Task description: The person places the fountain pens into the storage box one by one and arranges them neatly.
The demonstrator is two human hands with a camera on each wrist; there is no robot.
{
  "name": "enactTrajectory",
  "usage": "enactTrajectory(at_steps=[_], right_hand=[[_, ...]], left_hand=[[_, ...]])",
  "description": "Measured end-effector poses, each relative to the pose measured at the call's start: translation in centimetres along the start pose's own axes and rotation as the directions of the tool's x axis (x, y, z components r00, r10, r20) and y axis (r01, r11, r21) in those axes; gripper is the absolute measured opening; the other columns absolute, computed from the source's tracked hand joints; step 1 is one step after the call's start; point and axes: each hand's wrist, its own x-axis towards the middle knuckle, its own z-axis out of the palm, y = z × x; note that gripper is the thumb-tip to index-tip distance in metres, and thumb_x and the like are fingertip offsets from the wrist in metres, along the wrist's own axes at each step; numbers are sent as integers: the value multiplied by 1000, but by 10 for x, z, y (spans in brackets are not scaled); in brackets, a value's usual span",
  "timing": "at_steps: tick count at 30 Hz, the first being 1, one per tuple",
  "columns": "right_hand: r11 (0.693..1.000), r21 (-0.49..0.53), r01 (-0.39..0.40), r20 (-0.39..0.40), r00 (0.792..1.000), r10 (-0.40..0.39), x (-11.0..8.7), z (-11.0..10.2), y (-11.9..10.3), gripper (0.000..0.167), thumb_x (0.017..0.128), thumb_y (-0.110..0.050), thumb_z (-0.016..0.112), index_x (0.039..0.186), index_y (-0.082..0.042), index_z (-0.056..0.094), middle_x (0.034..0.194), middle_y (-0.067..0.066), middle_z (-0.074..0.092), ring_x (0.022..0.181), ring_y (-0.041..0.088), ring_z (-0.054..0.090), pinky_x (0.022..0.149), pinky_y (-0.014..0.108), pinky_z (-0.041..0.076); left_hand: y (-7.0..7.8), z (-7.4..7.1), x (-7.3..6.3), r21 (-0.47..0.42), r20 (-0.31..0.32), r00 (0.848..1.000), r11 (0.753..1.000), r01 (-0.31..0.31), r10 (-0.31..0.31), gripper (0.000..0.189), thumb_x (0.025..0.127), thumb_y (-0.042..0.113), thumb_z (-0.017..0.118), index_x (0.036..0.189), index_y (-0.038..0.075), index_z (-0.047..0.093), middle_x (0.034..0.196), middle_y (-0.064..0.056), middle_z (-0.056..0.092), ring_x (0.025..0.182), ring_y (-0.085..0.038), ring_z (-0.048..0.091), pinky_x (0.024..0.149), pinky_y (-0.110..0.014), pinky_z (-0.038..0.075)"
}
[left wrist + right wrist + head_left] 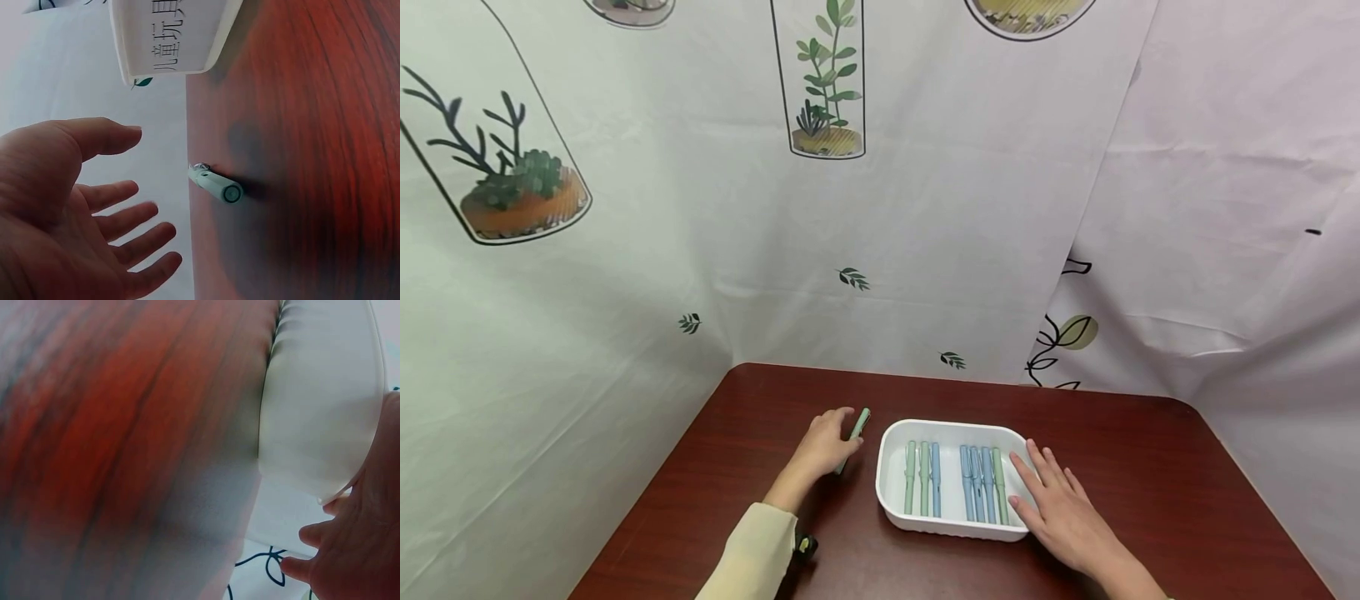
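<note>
A pale green pen (860, 423) lies on the table to the left of a white plastic tray (947, 527). My left hand (824, 446) is over this pen in the head view. In the left wrist view the left hand (56, 237) has its thumb and fingers spread, with the pen (224, 189) apart from them on the wood. My right hand (1067, 518) lies at the tray's right rim, fingers extended over it. The right wrist view shows that hand (359, 550) against the tray's outer wall (319, 394).
Inside the tray, two green pens (910, 479) and a blue pen (936, 482) stand in a left group. Several blue pens (977, 483) and one green pen (1000, 485) form a right group. The dark red table (760, 408) meets a printed white cloth (925, 250) behind.
</note>
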Motion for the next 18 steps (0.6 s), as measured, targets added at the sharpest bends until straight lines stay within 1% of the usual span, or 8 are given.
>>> enactTrajectory(at_steps=[4,10,18], right_hand=[[1000,-1,0,0,1000,0,0,0,0,62,101,-45,58,155,-18,44,164,17,29,147,47,28,111,69,28],[1000,-3,0,-1,1000,0,0,0,-1,62,101,-44,58,155,-17,44,164,18,29,147,47,29,111,69,28],[1000,7,-1,2,1000,1,0,0,0,62,101,-45,58,155,-18,43,164,17,28,147,47,28,111,70,28]], left_hand=[[-2,5,1,36,1,1000,999,13,-13,62,88,22,76,143,2,54,144,-22,51,132,-41,45,103,-59,43],[-4,12,2,92,15,999,995,37,-38,69,86,25,78,146,3,51,147,-24,46,132,-43,41,100,-63,42],[-5,20,7,145,21,997,987,72,-75,71,85,26,78,147,4,50,141,-22,50,127,-41,43,97,-61,42]])
